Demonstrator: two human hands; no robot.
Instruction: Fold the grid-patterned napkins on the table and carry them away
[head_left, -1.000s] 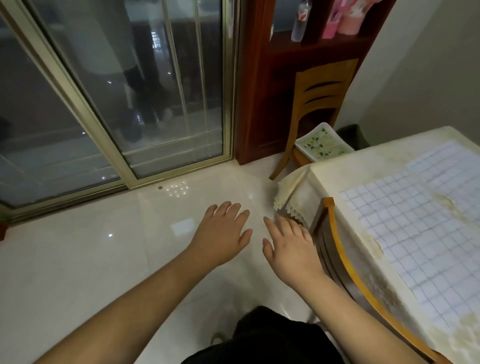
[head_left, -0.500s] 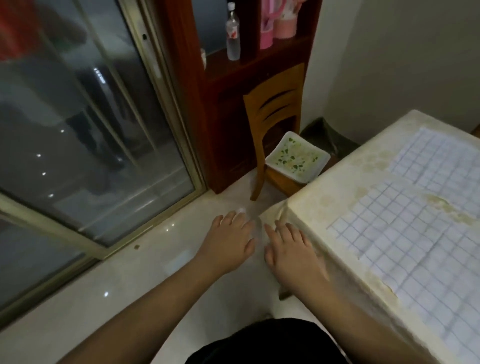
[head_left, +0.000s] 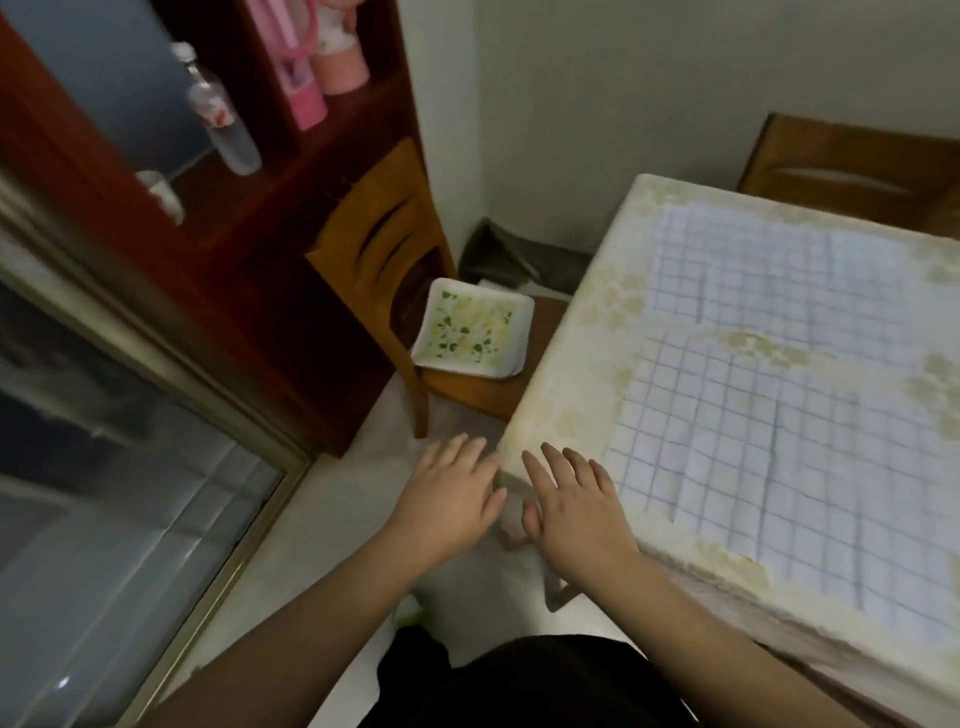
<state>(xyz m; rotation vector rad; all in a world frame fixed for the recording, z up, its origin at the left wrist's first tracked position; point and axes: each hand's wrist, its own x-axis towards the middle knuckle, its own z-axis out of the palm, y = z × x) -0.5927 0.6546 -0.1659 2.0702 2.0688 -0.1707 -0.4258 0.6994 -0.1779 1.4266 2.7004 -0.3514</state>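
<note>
Nothing of the job is done yet, as far as I can judge. Both grid-patterned napkins lie spread flat on the table (head_left: 566, 364), which fills the right half of the frame: the near napkin (head_left: 769, 447) at centre right, the far napkin (head_left: 779, 275) above it towards the upper right, with a strip of the pale floral tablecloth (head_left: 597, 306) showing between them. Neither has a fold in it that I can see beyond a few creases.

My hands are out in front of me, low in the middle of the frame, both released with the fingers straight and spread, grasping nothing. My left hand (head_left: 452, 499) hangs over the floor, just off the table's near corner. My right hand (head_left: 576, 509) is over that corner, just beside the near napkin's lower left edge; I cannot tell whether it touches the cloth.

Left for me: fold each napkin, gather them, and carry them off. The near one looks like my natural start.
</note>
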